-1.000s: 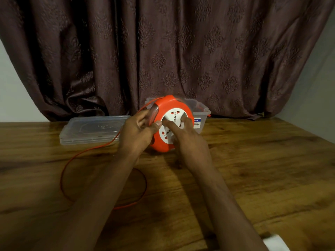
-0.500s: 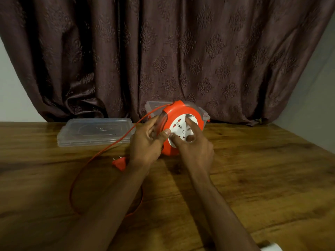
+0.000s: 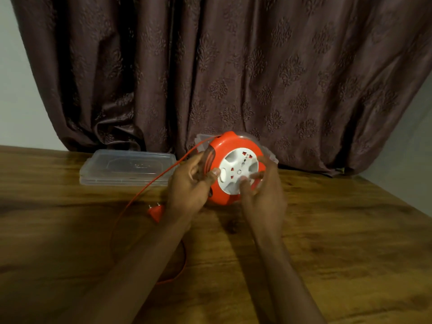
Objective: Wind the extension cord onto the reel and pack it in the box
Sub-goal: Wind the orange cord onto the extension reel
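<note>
hiding behind reel [image 3: 235, 168]: clear box [image 3: 201, 139]

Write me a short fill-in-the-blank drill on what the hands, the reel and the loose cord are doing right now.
1. The left hand grips the orange ____ by its rim.
2. The right hand has fingertips on the reel's ____ socket face.
3. The plug lies on the ____.
4. The clear lid lies flat in front of the ____.

Missing words: reel; white; table; curtain
</note>
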